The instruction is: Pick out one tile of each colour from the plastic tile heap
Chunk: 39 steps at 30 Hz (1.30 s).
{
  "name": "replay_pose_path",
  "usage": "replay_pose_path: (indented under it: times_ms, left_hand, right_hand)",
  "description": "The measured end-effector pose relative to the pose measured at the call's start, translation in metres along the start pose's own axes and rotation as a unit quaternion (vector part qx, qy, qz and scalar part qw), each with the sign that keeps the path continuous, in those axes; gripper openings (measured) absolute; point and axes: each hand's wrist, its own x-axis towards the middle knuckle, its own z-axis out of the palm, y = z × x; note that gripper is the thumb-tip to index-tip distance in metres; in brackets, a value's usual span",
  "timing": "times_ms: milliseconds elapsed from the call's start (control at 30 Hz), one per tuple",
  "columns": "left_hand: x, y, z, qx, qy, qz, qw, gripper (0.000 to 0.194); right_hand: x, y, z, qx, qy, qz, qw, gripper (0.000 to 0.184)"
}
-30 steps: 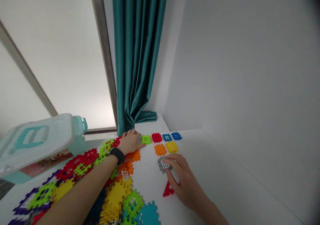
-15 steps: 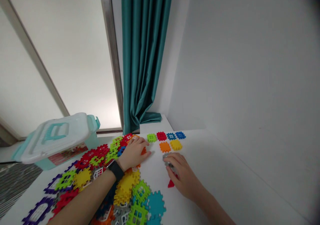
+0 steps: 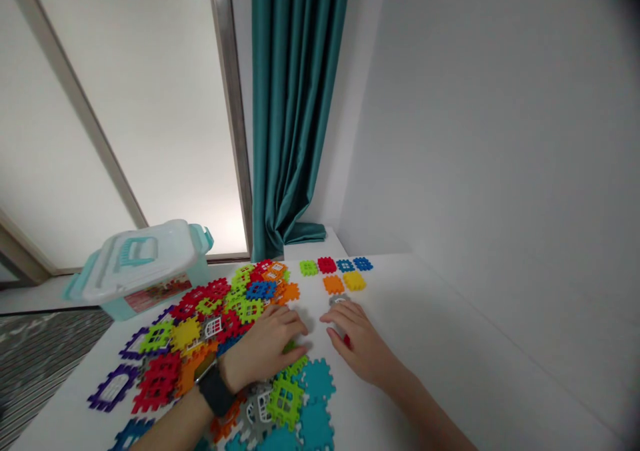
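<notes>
My left hand (image 3: 273,344), with a dark watch (image 3: 214,385) on the wrist, hovers over or rests on the right side of a pile of toothed plastic building tiles. Its thumb stands apart from the fingers and I see nothing held. Facing it, my right hand (image 3: 363,344) is low over the white table, thumb and fingers apart. A bit of a red piece (image 3: 347,339) shows in the gap below its index finger, mostly hidden by the hand. Just beyond those fingertips lies a grey tile (image 3: 339,298), partly covered. Green window tiles (image 3: 286,401) lie below my left hand.
Behind my right hand, flat tiles sit in rows: green (image 3: 309,267), red (image 3: 327,265), two blue (image 3: 363,263), orange (image 3: 333,283) and yellow (image 3: 355,280). Turquoise tiles (image 3: 316,424) are at the near edge. A lidded box (image 3: 150,264) stands at left, a wall (image 3: 500,204) at right.
My left hand has drawn back toward me from the far end of the pile, uncovering blue and orange tiles. My right hand has shifted off the grey tile, now covering most of the red piece.
</notes>
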Motion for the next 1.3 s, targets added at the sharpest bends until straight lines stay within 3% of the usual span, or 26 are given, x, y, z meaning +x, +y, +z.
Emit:
replay_pose_path:
  times_ms: [400, 567, 867, 1000, 1067, 1200, 1300]
  left_hand:
    - [-0.028, 0.015, 0.005, -0.022, 0.015, 0.0, 1.0, 0.014]
    - [-0.033, 0.012, 0.013, -0.002, 0.035, 0.011, 0.999, 0.013]
    - [-0.034, 0.008, 0.016, 0.019, 0.047, -0.002, 0.999, 0.011]
    - [-0.035, 0.006, 0.015, 0.009, 0.049, -0.01, 0.999, 0.013]
    - [-0.034, 0.006, 0.015, -0.004, 0.063, -0.019, 0.998, 0.022]
    - [-0.031, 0.008, 0.01, -0.009, 0.102, -0.03, 0.994, 0.059]
    - [-0.028, 0.009, 0.0, 0.016, 0.11, -0.028, 0.993, 0.061]
  right_hand:
    - [-0.027, -0.031, -0.008, 0.025, -0.134, -0.026, 0.99, 0.037]
    - [-0.041, -0.029, -0.006, 0.0, -0.12, -0.022, 0.992, 0.042]
    - [-0.033, -0.023, -0.004, 0.015, -0.133, -0.021, 0.991, 0.037]
    - [-0.034, -0.018, -0.001, 0.004, -0.091, -0.037, 0.995, 0.039]
    - [-0.033, -0.017, -0.003, -0.002, -0.059, -0.045, 0.997, 0.038]
    - [-0.023, -0.022, -0.011, -0.005, -0.023, -0.065, 0.998, 0.038]
    - [-0.011, -0.029, -0.015, -0.002, -0.019, -0.085, 0.996, 0.039]
